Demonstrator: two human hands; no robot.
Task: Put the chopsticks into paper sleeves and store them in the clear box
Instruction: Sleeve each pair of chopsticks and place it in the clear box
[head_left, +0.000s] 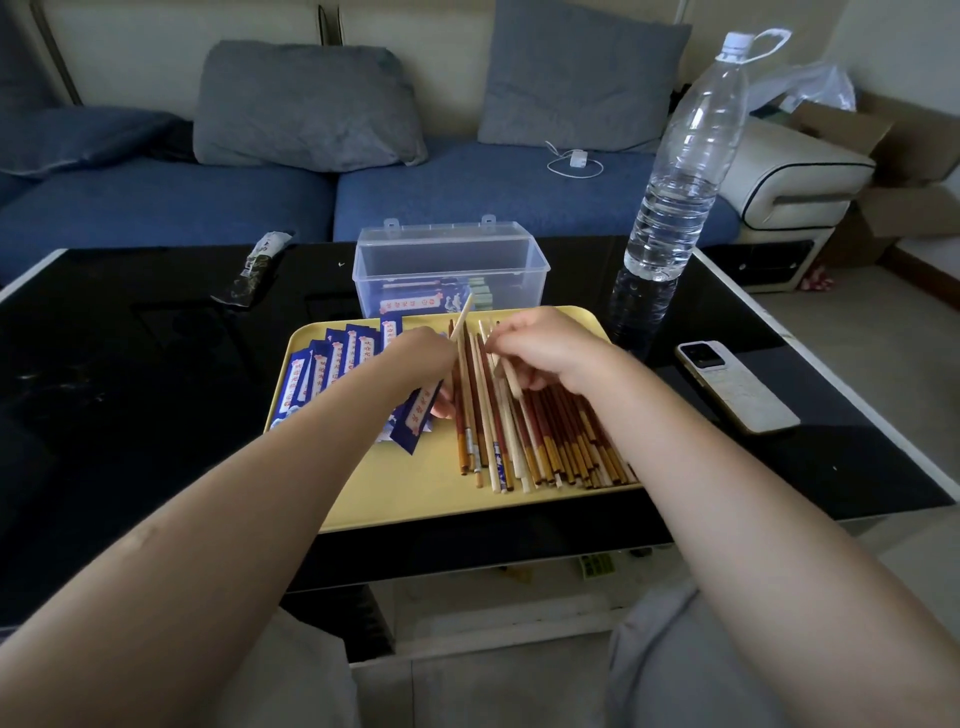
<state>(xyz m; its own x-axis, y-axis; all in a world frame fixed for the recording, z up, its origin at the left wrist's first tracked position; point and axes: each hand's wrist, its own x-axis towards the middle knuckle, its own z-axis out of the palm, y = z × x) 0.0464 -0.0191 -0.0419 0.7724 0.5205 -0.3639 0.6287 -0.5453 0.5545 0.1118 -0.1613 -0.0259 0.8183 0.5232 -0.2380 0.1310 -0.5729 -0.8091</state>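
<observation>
Gripping one pale chopstick (461, 323) in the left hand (422, 358), the right hand (535, 349) pinches another, risking mismatched pairs from the mixed pile (545, 441).

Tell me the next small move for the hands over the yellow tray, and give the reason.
Probably lift a second pale chopstick with the right hand from the loose pile. The left hand holds just one chopstick, and the blue sleeves lie unused on the tray.

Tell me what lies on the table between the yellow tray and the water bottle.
Nothing stands there in the head view: between the yellow tray and the water bottle is only bare glossy black table, which shows the bottle's reflection.
</observation>
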